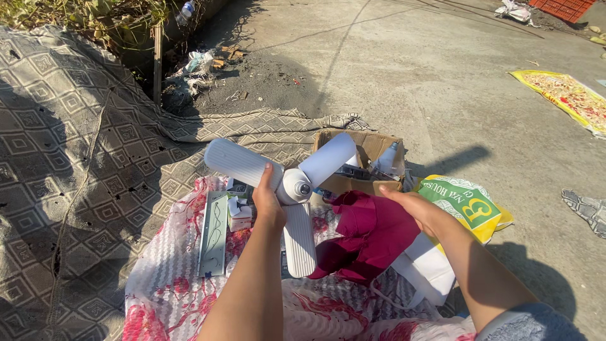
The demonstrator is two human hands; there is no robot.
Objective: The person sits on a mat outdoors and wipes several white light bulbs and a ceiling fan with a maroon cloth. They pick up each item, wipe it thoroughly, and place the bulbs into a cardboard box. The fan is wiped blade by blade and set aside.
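Three-bladed white lamp (291, 189) held up over a patterned cloth on sunlit ground

Left hand (268, 201) raised from a bare forearm, thumb up against one ribbed blade, fingers closed behind the lamp's round hub, gripping it above the red-and-white cloth (170, 278); right hand (418, 209) reaching in from the right, fingers spread flat and loose, resting on a dark red cloth bundle (369, 237) just beside the lamp. Behind the lamp, an open brown cardboard box (372, 148) with small items inside; to its right, a green-and-yellow printed sack (470, 205) lying flat; further off, a yellow patterned sheet (568, 98) on the concrete. Under the left arm, a pale green flat card (214, 233) and small white packages. Grey diamond-patterned blanket (82, 145) spreading left to a weedy edge; bare concrete (429, 76) open ahead and to the right
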